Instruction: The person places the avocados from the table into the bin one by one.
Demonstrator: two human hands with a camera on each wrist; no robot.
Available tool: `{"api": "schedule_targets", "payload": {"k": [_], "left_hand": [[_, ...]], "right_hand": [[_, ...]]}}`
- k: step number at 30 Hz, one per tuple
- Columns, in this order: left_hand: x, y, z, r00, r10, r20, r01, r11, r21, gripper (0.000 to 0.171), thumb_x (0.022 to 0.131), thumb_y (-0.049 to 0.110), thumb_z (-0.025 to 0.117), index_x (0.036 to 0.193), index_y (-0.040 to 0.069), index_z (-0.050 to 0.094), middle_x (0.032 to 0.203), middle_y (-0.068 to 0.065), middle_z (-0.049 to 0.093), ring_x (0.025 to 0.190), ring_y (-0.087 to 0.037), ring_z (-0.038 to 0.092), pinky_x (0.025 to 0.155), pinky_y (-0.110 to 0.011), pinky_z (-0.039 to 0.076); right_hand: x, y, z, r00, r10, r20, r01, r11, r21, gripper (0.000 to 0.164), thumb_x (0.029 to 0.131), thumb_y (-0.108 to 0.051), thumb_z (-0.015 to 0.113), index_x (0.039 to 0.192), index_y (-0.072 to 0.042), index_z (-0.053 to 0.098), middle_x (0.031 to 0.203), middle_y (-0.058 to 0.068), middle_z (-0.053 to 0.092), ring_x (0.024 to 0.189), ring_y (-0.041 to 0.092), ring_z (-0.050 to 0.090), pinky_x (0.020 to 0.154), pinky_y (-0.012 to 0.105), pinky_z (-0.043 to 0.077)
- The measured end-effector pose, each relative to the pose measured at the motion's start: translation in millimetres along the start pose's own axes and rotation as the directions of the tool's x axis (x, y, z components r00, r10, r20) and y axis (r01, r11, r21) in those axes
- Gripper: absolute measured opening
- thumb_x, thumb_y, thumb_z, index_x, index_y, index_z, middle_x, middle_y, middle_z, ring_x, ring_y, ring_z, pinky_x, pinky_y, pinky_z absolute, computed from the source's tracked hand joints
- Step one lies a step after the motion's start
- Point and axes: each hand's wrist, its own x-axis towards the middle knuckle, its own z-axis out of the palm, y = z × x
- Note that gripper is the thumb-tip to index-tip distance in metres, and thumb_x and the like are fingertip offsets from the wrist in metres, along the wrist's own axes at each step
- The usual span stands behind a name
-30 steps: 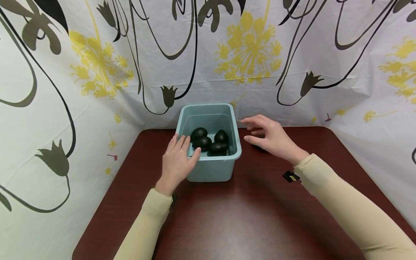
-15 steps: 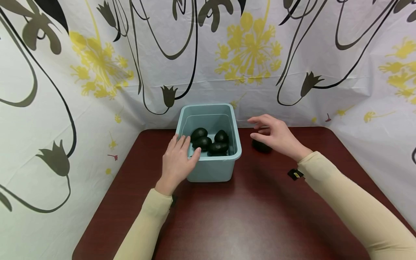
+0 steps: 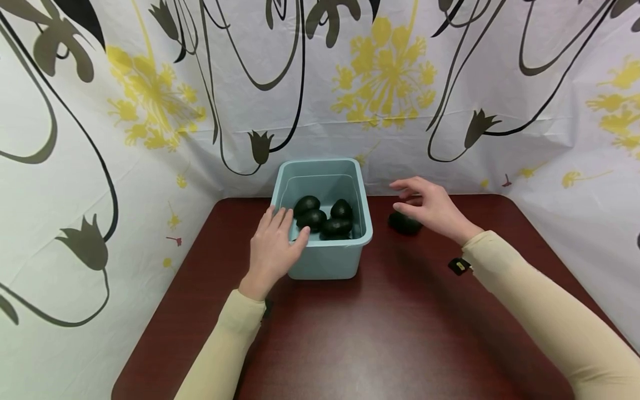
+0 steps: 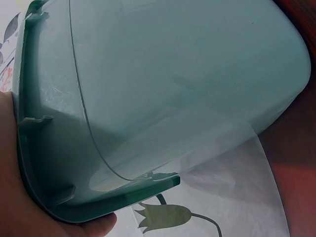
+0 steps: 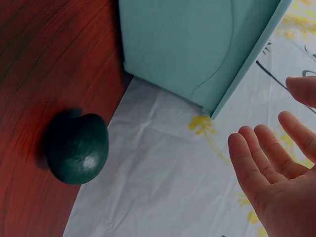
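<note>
A light teal plastic bin (image 3: 326, 261) stands at the back of the table with several dark green avocados (image 3: 311, 220) in it. My left hand (image 3: 272, 251) rests on the bin's front left corner, fingers extended over the rim; the left wrist view shows it against the rim from outside. Right of the bin, a single avocado (image 3: 403, 224) lies on the table. Above and slightly beyond it hovers my right hand (image 3: 434, 210), its fingers loosely bent and holding nothing. In the right wrist view, a visible gap separates this hand (image 5: 284, 182) from the avocado (image 5: 79, 149).
The dark red-brown wooden table (image 3: 345, 339) has rounded back corners. A white cloth (image 3: 320, 122) with yellow and grey flower prints hangs behind the table and along its sides. The bin's back stands close to that cloth.
My right hand has drawn away from the bin to the right, uncovering the lone avocado on the table. The left hand and the bin have stayed in place.
</note>
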Motion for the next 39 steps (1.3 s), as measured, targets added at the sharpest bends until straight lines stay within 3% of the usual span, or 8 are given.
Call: {"api": "schedule_targets", "payload": {"k": [10, 18, 25, 39], "left_hand": [[0.5, 0.3, -0.7, 1.000, 0.013, -0.021, -0.013, 1.000, -0.002, 0.065, 0.098, 0.052, 0.049, 0.136, 0.001, 0.062, 0.137, -0.018, 0.060, 0.139, -0.037, 0.042, 0.104, -0.053, 0.044], [0.9, -0.6, 0.4, 1.000, 0.001, -0.010, -0.001, 1.000, 0.000, 0.065, 0.098, 0.052, 0.049, 0.136, 0.001, 0.062, 0.138, -0.018, 0.059, 0.139, -0.037, 0.041, 0.104, -0.054, 0.044], [0.7, -1.0, 0.8, 1.000, 0.000, -0.007, 0.000, 1.000, -0.006, 0.066, 0.098, 0.054, 0.048, 0.137, 0.002, 0.061, 0.139, -0.017, 0.059, 0.140, -0.037, 0.040, 0.104, -0.054, 0.044], [0.3, -0.2, 0.3, 1.000, -0.009, 0.001, 0.009, 1.000, -0.008, 0.066, 0.099, 0.053, 0.048, 0.138, 0.003, 0.061, 0.139, -0.018, 0.058, 0.140, -0.037, 0.040, 0.104, -0.054, 0.044]], "right_hand": [[0.3, 15.5, 1.7, 1.000, 0.023, 0.002, -0.023, 1.000, -0.011, 0.045, 0.094, -0.039, 0.072, 0.136, -0.034, 0.059, 0.138, -0.005, 0.055, 0.111, 0.018, 0.063, 0.089, 0.038, 0.054], [-1.9, 31.2, 2.2, 0.997, 0.072, -0.003, -0.072, 0.997, -0.016, 0.043, 0.094, -0.038, 0.072, 0.134, -0.028, 0.061, 0.133, -0.006, 0.057, 0.108, 0.017, 0.064, 0.085, 0.040, 0.054], [-4.1, 46.3, 3.4, 0.994, 0.112, -0.007, -0.112, 0.993, -0.035, 0.041, 0.094, -0.039, 0.072, 0.133, -0.031, 0.061, 0.128, -0.009, 0.058, 0.106, 0.014, 0.063, 0.084, 0.042, 0.054], [-9.4, 77.9, 4.8, 0.982, 0.189, 0.010, -0.187, 0.980, -0.068, 0.042, 0.094, -0.036, 0.072, 0.134, -0.027, 0.060, 0.130, -0.001, 0.058, 0.110, 0.022, 0.062, 0.084, 0.048, 0.052]]}}
